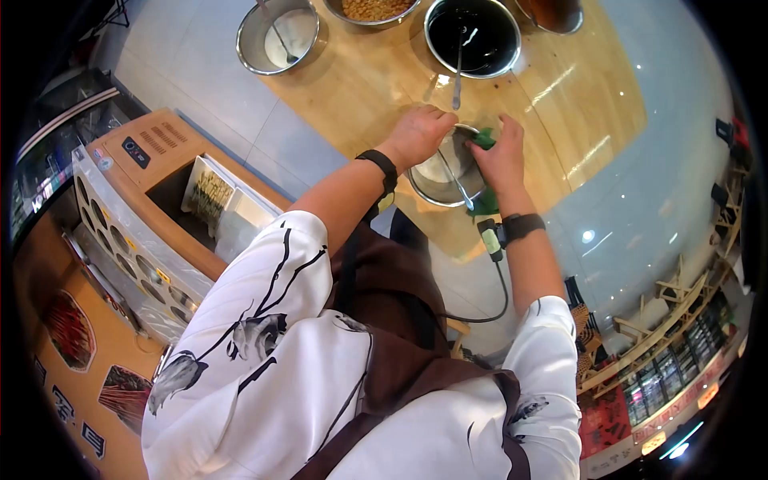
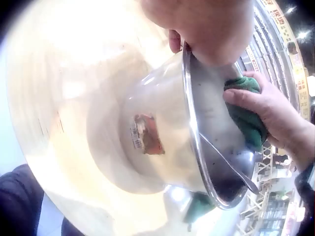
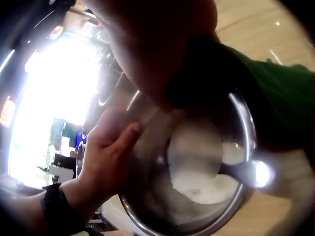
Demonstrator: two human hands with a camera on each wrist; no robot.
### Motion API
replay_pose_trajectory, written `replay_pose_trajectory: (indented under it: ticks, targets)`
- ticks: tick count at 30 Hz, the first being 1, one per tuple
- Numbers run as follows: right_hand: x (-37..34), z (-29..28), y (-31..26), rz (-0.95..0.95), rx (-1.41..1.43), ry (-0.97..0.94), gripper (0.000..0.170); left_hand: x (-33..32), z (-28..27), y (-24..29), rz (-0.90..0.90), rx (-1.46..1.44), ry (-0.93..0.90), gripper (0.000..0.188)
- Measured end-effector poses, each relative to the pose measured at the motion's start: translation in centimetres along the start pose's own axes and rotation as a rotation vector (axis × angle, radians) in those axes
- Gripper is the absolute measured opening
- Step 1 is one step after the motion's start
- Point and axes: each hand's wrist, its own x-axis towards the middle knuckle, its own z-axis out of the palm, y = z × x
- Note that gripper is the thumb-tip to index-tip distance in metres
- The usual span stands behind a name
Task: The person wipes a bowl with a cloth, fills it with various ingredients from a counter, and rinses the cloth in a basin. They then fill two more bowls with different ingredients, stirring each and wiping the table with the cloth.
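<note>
Gripping 1 bowl [image 2: 170,103] w/ L hand [image 1: 418,134] fingers; R hand [image 1: 502,160] fingers hold 1 green cloth [image 2: 248,118]; 1 spoon [image 2: 246,182] in bowl.

Pale tiled floor [image 1: 228,112], wooden tabletop [image 1: 368,88].

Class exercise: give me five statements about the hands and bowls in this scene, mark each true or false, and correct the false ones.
1. The left hand grips the rim of the metal bowl. True.
2. The right hand holds a red cloth. False: it holds a green cloth.
3. A spoon leans across that bowl's rim. True.
4. The dark liquid has no utensil in it. False: a second utensil stands in it, its handle over the rim.
5. There are white contents in the bowl between the hands. True.
</note>
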Motion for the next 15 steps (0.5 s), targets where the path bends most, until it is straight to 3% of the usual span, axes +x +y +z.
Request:
replay_pose_trajectory:
  ticks: [1,3,6,11,13,14,15]
  targets:
    - [-0.2,0.3,-0.1,-0.005,-0.003,-0.013,0.045,-0.2,0.2,-0.1,0.003,-0.025,0.033,0.012]
    - [-0.3,0.8,-0.2,0.594,-0.077,-0.401,0.047,-0.4,0.5,-0.2,-0.071,-0.039,0.019,0.012]
    - [-1.6,1.3,0.1,0.628,-0.132,-0.42,0.043,-1.0,1.1,0.3,-0.178,-0.089,-0.008,0.011]
    - [-5.5,3.2,0.3,0.824,-0.151,-0.25,0.032,-1.0,1.0,0.5,-0.234,-0.131,0.049,0.012]
    - [-7.6,3.8,-0.7,0.964,0.055,-0.041,0.031,-1.3,1.1,0.5,-0.261,-0.133,0.038,0.013]
    - [-8.4,4.3,-1.1,0.953,0.044,-0.045,0.031,-1.3,1.2,0.5,-0.268,-0.141,0.049,0.013]
    - [-9.1,4.7,-1.5,1.083,0.305,0.055,0.037,-1.4,1.2,0.5,-0.249,-0.126,0.052,0.012]
